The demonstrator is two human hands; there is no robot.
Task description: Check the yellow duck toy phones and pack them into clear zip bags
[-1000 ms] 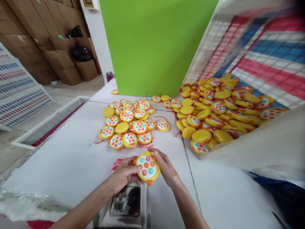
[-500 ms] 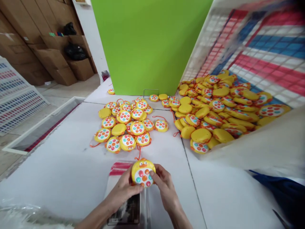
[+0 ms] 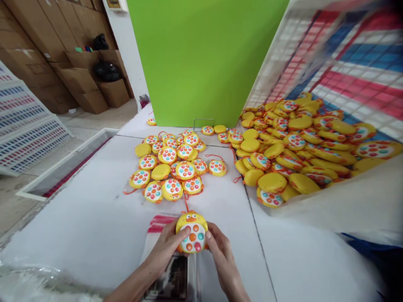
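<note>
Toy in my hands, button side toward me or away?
Toward you: the toy, held by the left hand and right hand, shows its colored buttons.

The left hand and right hand are bare, with slim fingers and rounded thumbs. Bare wrists lead into slender forearms, uncovered down to the lower edge of view.

no words, numbers or brands are standing out legibly, a dark panel low on the tabletop is carrying small pale marks, too blurred for reading
</note>
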